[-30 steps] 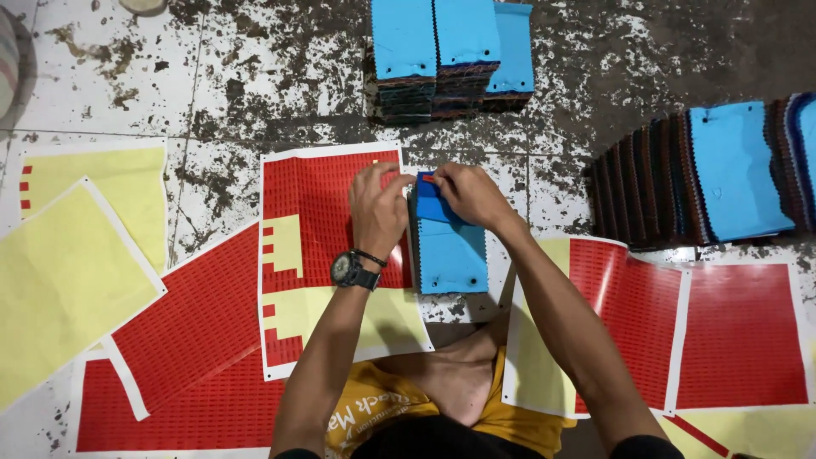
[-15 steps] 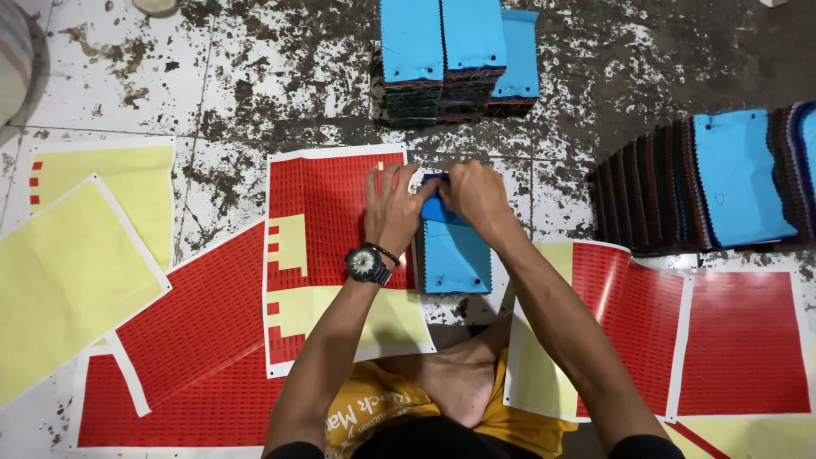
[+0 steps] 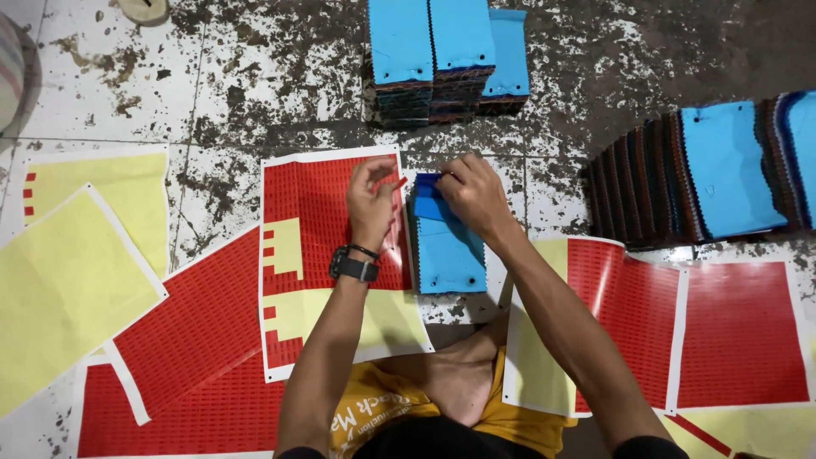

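Note:
A blue fabric swatch stack lies on the floor in front of me. My right hand pinches its top edge, lifting the upper blue layer. My left hand, with a black watch on the wrist, holds a small red sticker between thumb and fingers just left of the stack. Under that hand lies a red and yellow sticker sheet with part of its stickers peeled away.
Finished blue swatch stacks stand at the top. A fanned row of swatch bundles lies at the right. More red sticker sheets and yellow backing sheets cover the stained tile floor on both sides.
My left hand has lifted off the blue stack and now holds a small red sticker. My right hand has stayed on the stack's top edge.

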